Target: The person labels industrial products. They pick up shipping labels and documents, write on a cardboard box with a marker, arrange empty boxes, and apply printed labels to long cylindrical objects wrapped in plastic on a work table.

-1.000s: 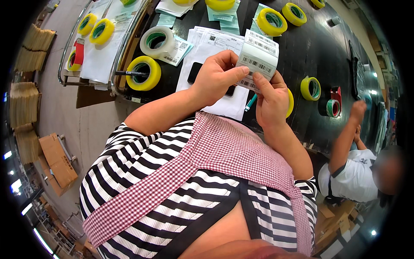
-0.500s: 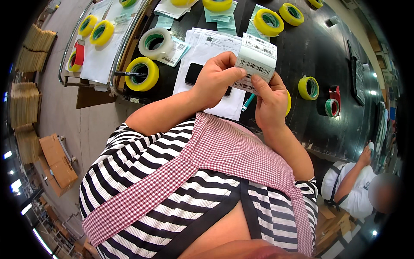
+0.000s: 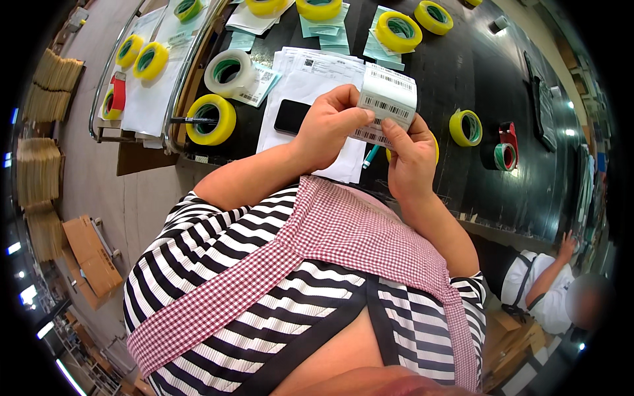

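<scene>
We hold the white barcode label strip (image 3: 386,105) in both hands over the black table (image 3: 475,59), above the paper sheets (image 3: 310,79) and the black phone (image 3: 290,117). Left hand (image 3: 327,125) pinches the strip's left edge, thumb on top; right hand (image 3: 409,155) pinches the lower edge from below. Both grips are closed on the strip. To peel cleanly, we judge it best to keep the strip taut, work one label corner with a thumbnail and pull at a low angle. Yellow tape roll (image 3: 211,119) sits well to the left.
</scene>
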Demonstrator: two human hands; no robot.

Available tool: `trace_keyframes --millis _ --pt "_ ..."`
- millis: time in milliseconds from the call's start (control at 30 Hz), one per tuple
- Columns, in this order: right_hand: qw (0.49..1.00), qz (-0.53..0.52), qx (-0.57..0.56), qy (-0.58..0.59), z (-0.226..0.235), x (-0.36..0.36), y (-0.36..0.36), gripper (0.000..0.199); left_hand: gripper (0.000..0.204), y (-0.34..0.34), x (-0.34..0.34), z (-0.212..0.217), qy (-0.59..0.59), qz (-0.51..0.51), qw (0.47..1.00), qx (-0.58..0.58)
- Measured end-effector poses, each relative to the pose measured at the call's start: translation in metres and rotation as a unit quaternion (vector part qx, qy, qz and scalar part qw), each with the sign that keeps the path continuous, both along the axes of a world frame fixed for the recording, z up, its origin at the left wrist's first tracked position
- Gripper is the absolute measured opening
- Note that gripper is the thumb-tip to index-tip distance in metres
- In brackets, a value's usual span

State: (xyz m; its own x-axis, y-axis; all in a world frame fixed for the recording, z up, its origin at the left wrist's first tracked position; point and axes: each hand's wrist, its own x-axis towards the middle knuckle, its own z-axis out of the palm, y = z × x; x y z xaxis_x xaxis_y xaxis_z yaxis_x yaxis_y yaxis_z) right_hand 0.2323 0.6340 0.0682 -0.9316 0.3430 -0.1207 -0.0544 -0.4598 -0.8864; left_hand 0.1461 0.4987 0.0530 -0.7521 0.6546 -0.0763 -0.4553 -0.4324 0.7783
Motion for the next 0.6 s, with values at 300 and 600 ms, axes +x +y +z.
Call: trace_keyframes --millis 300,600 --pt "1.000 -0.014 0.011 -0.003 0.001 0.007 0.002 0.022 0.007 0.004 0.007 0.003 0.004 -0.006 1.000 0.004" --pt "0.993 -0.025 0.094 -0.066 0.007 0.015 0.014 0.023 0.030 0.017 0.013 0.007 0.008 -0.019 0.997 -0.077"
